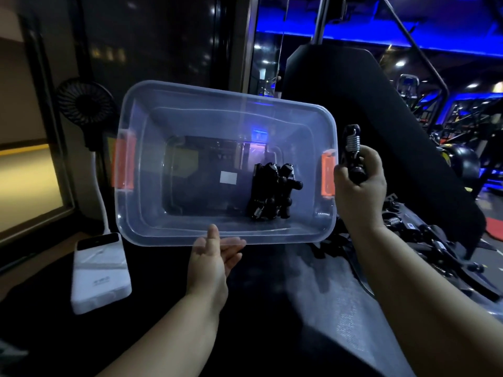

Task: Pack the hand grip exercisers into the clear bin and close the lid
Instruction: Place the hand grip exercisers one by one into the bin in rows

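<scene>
Clear plastic bin with orange latches point(272, 238) is set uncovered on the table; no lid is seen. A cluster of black spring hand grip exercisers point(272, 191) is already laid at its right end. One more exerciser point(352, 151) is gripped in the curled fingers of the right hand point(359, 191), just outside the right latch. The left hand point(212, 257) is held flat and relaxed at the near rim. A pile of loose exercisers point(424, 240) is left at right, so packing is judged early

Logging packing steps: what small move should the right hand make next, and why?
Probably carry the held exerciser left over the rim of the clear bin and set it by the pile inside. The right hand holds it outside the bin's right end, beside the orange latch; the bin is open, the left hand is open at its near rim, and more exercisers lie unpacked at right.
</scene>
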Demonstrator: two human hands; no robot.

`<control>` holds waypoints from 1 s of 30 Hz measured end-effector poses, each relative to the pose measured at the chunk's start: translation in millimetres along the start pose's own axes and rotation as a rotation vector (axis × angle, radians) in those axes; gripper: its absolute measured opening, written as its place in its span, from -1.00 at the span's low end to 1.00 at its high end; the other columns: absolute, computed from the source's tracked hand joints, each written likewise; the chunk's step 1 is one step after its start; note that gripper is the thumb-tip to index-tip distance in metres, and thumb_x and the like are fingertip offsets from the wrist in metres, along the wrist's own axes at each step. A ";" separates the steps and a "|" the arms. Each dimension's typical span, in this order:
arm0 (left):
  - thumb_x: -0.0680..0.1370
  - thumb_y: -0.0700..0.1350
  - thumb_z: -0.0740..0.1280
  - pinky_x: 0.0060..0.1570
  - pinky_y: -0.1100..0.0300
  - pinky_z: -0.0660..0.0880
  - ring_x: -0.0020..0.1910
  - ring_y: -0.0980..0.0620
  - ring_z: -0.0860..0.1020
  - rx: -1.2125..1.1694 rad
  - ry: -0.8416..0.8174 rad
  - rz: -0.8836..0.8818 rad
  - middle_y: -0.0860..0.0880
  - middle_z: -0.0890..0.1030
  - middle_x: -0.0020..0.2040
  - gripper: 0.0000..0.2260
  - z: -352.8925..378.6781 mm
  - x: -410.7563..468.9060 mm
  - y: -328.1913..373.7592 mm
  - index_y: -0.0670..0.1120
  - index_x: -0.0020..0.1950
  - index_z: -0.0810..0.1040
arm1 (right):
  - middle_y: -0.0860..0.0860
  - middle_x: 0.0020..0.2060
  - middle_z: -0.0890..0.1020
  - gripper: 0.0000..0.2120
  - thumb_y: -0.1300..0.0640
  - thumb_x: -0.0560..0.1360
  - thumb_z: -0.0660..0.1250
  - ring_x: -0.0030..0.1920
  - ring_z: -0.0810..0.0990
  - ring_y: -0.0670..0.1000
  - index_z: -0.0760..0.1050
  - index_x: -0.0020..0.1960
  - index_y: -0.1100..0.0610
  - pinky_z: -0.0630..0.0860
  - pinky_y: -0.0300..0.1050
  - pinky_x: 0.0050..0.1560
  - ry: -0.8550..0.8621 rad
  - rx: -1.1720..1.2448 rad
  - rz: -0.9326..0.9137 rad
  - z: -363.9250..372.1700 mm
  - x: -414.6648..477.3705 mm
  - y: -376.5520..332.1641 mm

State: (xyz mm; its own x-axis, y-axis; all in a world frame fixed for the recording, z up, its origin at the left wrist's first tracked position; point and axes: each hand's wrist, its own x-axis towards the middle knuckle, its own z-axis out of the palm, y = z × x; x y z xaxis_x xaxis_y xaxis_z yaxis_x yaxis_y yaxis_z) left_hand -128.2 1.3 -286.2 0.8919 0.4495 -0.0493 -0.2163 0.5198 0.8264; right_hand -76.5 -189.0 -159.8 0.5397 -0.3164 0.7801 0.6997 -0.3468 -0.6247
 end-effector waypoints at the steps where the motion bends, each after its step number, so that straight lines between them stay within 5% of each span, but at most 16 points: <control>1: 0.60 0.15 0.18 -0.36 0.27 0.57 -0.19 -0.02 0.70 -0.002 -0.004 -0.001 -0.10 0.70 -0.25 -0.64 -0.1 0.4 0.4 -0.16 0.02 0.44 | 0.05 -0.12 0.56 -0.82 0.09 0.45 0.30 -0.16 0.52 -0.03 0.41 -0.13 -0.20 0.49 -0.11 -0.05 0.013 -0.007 -0.013 1.3 -0.3 -0.9; 4: 0.60 0.14 0.17 -0.36 0.28 0.56 -0.18 -0.03 0.70 0.003 -0.019 -0.003 -0.12 0.70 -0.23 -0.62 0.1 1.2 0.2 -0.19 0.07 0.44 | 0.13 -0.06 0.56 -0.84 0.14 0.45 0.30 -0.03 0.53 0.20 0.47 0.01 -0.04 0.48 0.15 0.07 -0.024 -0.026 -0.074 5.6 -3.1 1.1; 7: 0.61 0.13 0.17 -0.35 0.28 0.56 -0.18 -0.03 0.69 0.010 -0.018 0.009 -0.14 0.70 -0.22 -0.60 -0.6 0.5 -0.1 -0.23 0.10 0.45 | 0.14 -0.07 0.55 -0.73 0.11 0.40 0.30 -0.04 0.52 0.19 0.49 0.09 0.11 0.48 0.18 0.05 -0.066 -0.004 -0.124 14.4 -10.3 0.9; 11: 0.63 0.12 0.14 -0.34 0.27 0.56 -0.21 -0.01 0.69 0.021 -0.039 0.004 -0.16 0.70 -0.21 -0.60 -1.3 -0.6 1.8 -0.23 0.12 0.45 | -0.15 -0.26 0.54 -0.75 0.11 0.30 0.26 -0.24 0.50 -0.06 0.50 -0.08 -0.17 0.48 -0.13 -0.15 -0.156 0.106 -0.056 38.4 -25.8 -8.1; 13: 0.62 0.12 0.15 -0.33 0.25 0.56 -0.23 -0.01 0.68 0.009 -0.056 0.018 -0.18 0.69 -0.21 -0.59 -0.3 -2.0 2.8 -0.24 0.11 0.45 | -0.21 -0.39 0.53 -0.80 0.11 0.29 0.27 -0.35 0.46 -0.18 0.53 -0.16 -0.16 0.43 -0.25 -0.25 -0.192 0.132 0.081 53.4 -34.4 -8.0; 19: 0.60 0.10 0.20 -0.33 0.21 0.53 -0.29 0.00 0.67 -0.021 0.007 -0.019 -0.14 0.69 -0.26 -0.74 2.7 -3.0 3.4 -0.10 -0.01 0.46 | -0.22 -0.51 0.54 -0.84 0.08 0.38 0.35 -0.35 0.49 -0.15 0.63 -0.06 -0.06 0.44 -0.17 -0.19 -0.289 -0.047 0.346 88.2 -45.7 17.2; 23: 0.59 0.13 0.21 -0.28 0.17 0.54 -0.17 -0.10 0.67 0.016 0.039 -0.040 -0.22 0.68 -0.10 -0.71 3.2 -1.4 1.5 -0.10 -0.03 0.48 | -0.20 -0.53 0.54 -0.93 0.04 0.38 0.35 -0.40 0.49 -0.19 0.56 -0.18 -0.13 0.34 -0.29 -0.35 -0.341 -0.174 0.353 102.0 -42.3 28.0; 30: 0.62 0.12 0.16 -0.26 0.20 0.52 -0.23 -0.03 0.68 0.015 0.000 -0.039 -0.17 0.70 -0.19 -0.65 1.5 -3.2 1.9 -0.17 0.05 0.46 | -0.08 -0.60 0.45 -0.80 0.06 0.40 0.35 -0.57 0.46 -0.13 0.41 -0.33 0.10 0.20 -0.32 -0.63 -0.459 -0.447 0.341 116.4 -29.7 42.0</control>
State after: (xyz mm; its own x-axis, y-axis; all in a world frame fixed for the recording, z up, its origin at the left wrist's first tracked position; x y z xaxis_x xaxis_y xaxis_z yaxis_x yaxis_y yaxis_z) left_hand -130.9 -0.3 -283.7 0.8994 0.4295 -0.0818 -0.1753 0.5258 0.8324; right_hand -8.6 -91.4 -205.1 0.9044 -0.1025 0.4141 0.2525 -0.6537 -0.7134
